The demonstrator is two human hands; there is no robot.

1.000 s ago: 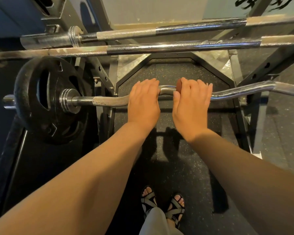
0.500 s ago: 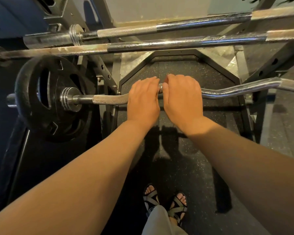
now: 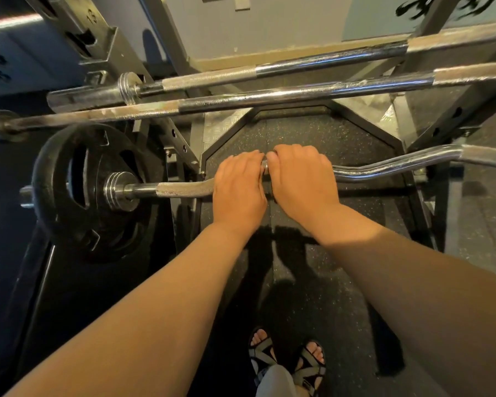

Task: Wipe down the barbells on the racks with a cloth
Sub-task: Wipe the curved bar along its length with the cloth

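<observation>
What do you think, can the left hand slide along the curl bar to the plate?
Probably yes. The left hand grips the curl bar, and the knurled stretch between it and the plate looks bare, with only the collar sitting just before the plate.

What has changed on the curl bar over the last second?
The right hand slid left along the curl bar, nearly meeting the left hand. Both hands' fingers, straight before, now curl over the bar. The left hand kept its place; the weight plate and straight barbells are unmoved.

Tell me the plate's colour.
The plate is black, clearest in the head view.
</observation>
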